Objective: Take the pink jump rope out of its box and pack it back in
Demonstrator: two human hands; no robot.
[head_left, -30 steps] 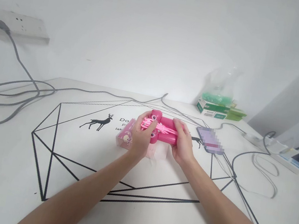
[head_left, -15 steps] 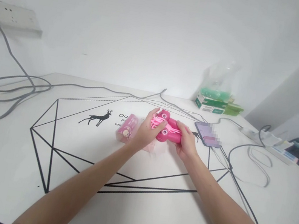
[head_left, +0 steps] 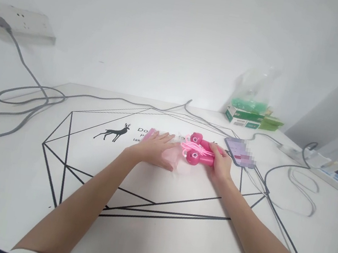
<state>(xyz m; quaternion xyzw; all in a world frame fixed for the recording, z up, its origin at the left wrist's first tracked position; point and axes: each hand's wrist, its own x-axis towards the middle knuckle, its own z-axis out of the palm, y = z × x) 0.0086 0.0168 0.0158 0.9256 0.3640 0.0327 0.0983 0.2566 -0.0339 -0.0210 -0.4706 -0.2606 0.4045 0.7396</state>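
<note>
A pink skipping rope point(head_left: 193, 158) has two dark-pink handles with round cartoon-eyed heads, its light-pink cord bundled between them. My right hand point(head_left: 221, 163) is closed around the handle ends, keeping the heads pointed left. On the table to the left lies a pink and clear packaging box point(head_left: 170, 158). My left hand point(head_left: 156, 148) rests over this box with fingers spread, covering most of it. The box's clear right end reaches close to the rope's heads.
A purple-screened phone point(head_left: 240, 152) lies right of my right hand, with a cable attached. Grey cords point(head_left: 121, 100) run along the table's back. Green-and-white boxes point(head_left: 244, 117) under a plastic bag point(head_left: 254, 89) stand at the back right. A power strip point(head_left: 295, 154) lies far right.
My left hand has let go of the skipping rope and moved left and down onto the packaging box. My right hand has shifted slightly right, still holding the rope.
</note>
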